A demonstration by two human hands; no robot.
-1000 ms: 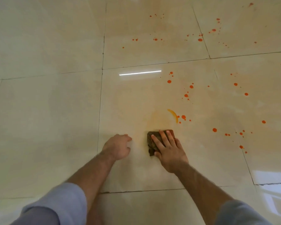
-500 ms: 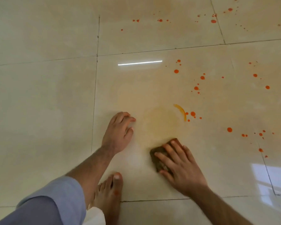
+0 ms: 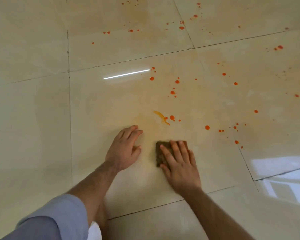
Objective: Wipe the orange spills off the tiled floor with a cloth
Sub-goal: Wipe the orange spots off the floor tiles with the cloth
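Right hand (image 3: 178, 163) flat on brown cloth (image 3: 160, 153), 4 fingers straight and slightly spread, pressing it onto tiled floor (image 3: 33, 127). Left hand (image 3: 124, 149) planted just beside, fingers loosely bent, holding nothing. Orange spills (image 3: 171, 117) scattered beyond the cloth, yellowish smear (image 3: 160, 116) nearest.
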